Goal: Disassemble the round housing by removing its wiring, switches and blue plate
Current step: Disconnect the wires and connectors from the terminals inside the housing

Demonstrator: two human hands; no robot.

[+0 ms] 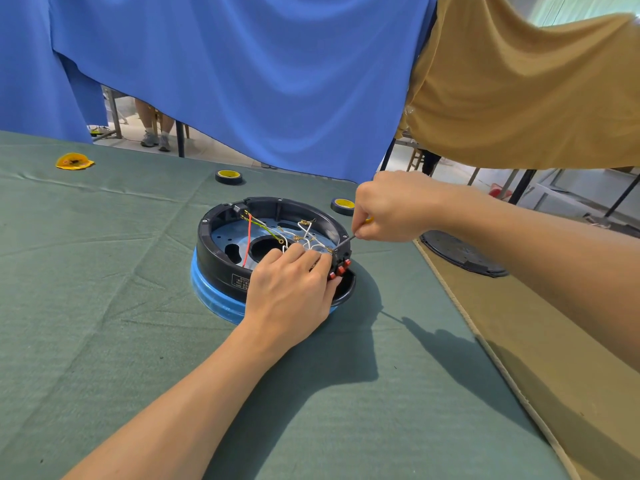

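We are seeing the round black plastic housing (270,237) sitting mid-table on the green felt cloth (104,306), open side up, on a blue ring base (207,292). The perforated blue metal plate (221,237) is lying inside it, with white wires (306,233) and a red wire (248,244) crossing over it. Three red rocker switches (341,270) are sitting at the housing's 4 o'clock rim.

The left hand (294,289) is coming in from 6 o'clock, fingers curled over the rim beside the switches and gripping the housing. The right hand (391,209) is coming in from 3 o'clock, clenched around a thin metal-shafted screwdriver (345,240), its tip touching the rim just above the switches.

Open felt is lying from 6 round to 10 o'clock. The felt's edge is running from 3 to 5 o'clock against a tan cloth (554,358), where a black round cover (460,252) is lying. One black tape roll with a yellow core (229,176) is sitting at 11 o'clock, another black tape roll (343,206) at 2 o'clock, near the right hand. A crumpled yellow wrapper (74,161) is lying far off at 10 o'clock. A blue curtain (242,81) and a tan curtain (519,98) are hanging along the far edge at 12 o'clock.
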